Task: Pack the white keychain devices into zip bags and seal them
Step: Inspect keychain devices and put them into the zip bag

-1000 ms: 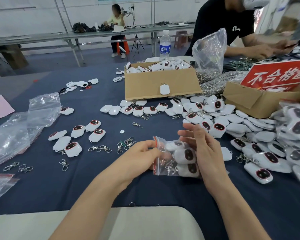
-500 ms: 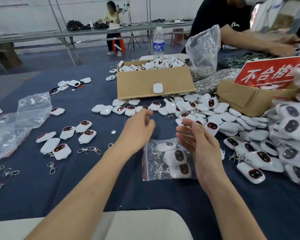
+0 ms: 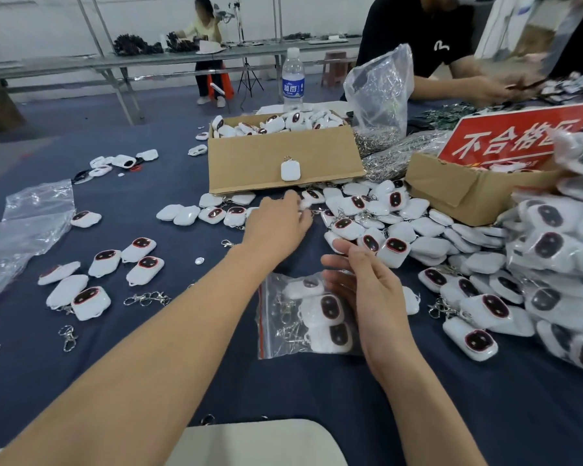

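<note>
A zip bag [image 3: 276,331] holding three white keychain devices [image 3: 323,309] lies flat on the blue surface [image 3: 182,364]. The right hand [image 3: 367,290], fingers loosely spread, lies over its right edge. The left hand [image 3: 278,227] extends over loose devices [image 3: 212,213] before the cardboard box [image 3: 249,163]; blur hides its grip.

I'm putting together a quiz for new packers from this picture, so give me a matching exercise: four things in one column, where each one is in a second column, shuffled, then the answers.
Things
1. zip bag
2. water bottle
3. red sign
4. left hand

Places
A. behind the middle cardboard box
B. flat on the blue cloth, at the right hand
C. standing in the cardboard box on the right
D. stretched out to the loose white devices in front of the middle box

Pairs: 1-B, 2-A, 3-C, 4-D
</note>
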`<control>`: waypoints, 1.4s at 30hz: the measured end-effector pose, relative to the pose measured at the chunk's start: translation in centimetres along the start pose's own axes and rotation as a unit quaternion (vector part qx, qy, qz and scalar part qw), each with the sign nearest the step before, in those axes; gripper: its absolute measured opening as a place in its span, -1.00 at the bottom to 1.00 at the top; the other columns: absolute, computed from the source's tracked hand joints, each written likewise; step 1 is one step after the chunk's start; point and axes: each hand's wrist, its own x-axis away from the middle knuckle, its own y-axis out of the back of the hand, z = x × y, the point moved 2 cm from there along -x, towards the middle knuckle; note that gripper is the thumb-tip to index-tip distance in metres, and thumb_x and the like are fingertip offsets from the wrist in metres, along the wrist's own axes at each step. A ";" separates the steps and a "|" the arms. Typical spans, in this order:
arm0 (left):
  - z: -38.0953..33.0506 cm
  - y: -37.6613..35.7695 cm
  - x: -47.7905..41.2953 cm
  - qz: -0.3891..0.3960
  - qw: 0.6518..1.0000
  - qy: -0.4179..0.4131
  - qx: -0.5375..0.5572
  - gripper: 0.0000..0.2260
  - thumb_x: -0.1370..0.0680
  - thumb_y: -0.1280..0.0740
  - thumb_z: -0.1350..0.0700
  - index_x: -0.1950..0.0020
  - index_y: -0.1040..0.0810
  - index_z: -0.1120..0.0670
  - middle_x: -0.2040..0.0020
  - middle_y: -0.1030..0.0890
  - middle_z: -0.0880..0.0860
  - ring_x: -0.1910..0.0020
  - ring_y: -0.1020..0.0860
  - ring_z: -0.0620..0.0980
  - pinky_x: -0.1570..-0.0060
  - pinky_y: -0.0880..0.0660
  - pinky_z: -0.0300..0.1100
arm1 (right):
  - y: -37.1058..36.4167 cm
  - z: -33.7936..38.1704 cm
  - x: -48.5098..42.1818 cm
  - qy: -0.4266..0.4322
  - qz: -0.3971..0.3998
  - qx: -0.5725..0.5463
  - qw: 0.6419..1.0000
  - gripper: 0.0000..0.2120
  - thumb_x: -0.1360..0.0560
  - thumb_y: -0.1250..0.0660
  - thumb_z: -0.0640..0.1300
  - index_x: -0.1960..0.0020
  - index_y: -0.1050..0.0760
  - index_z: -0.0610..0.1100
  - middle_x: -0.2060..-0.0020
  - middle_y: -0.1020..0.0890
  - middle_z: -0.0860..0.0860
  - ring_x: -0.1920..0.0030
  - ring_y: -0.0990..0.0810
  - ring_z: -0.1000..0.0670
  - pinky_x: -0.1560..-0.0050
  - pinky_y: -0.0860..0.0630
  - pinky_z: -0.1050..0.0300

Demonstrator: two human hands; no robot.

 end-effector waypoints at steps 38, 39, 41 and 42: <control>3.9 2.3 16.7 0.006 0.798 0.071 0.598 -0.86 -0.66 -0.30 0.12 0.05 -0.55 0.14 0.32 -0.57 -0.13 0.30 -0.51 -0.23 0.25 -0.44 -0.44 | -3.5 -0.6 3.3 0.164 0.165 0.256 0.938 -0.88 -0.59 -0.36 -0.01 -0.06 -0.56 0.21 0.08 -0.68 0.24 -0.02 -0.63 0.19 0.04 -0.51 0.36; 3.8 2.4 16.7 0.006 0.800 0.066 0.596 -0.87 -0.66 -0.30 0.13 0.05 -0.55 0.13 0.33 -0.56 -0.15 0.31 -0.51 -0.25 0.25 -0.43 -0.46 | -3.5 -0.5 3.3 0.164 0.165 0.252 0.939 -0.89 -0.59 -0.35 -0.01 -0.04 -0.57 0.20 0.09 -0.67 0.25 0.00 -0.63 0.20 0.07 -0.49 0.40; 3.8 2.5 16.7 0.008 0.800 0.060 0.597 -0.87 -0.66 -0.30 0.13 0.06 -0.56 0.11 0.34 -0.56 -0.17 0.32 -0.51 -0.27 0.26 -0.42 -0.47 | -3.6 -0.4 3.4 0.162 0.164 0.248 0.941 -0.90 -0.60 -0.35 -0.01 -0.04 -0.57 0.20 0.10 -0.67 0.26 0.03 -0.63 0.20 0.11 -0.48 0.42; 3.8 2.5 16.7 0.009 0.799 0.059 0.599 -0.87 -0.66 -0.30 0.13 0.05 -0.57 0.10 0.34 -0.57 -0.17 0.31 -0.52 -0.27 0.25 -0.43 -0.47 | -3.6 -0.4 3.4 0.160 0.163 0.246 0.942 -0.91 -0.59 -0.34 0.00 -0.04 -0.56 0.20 0.10 -0.67 0.26 0.03 -0.63 0.20 0.12 -0.48 0.41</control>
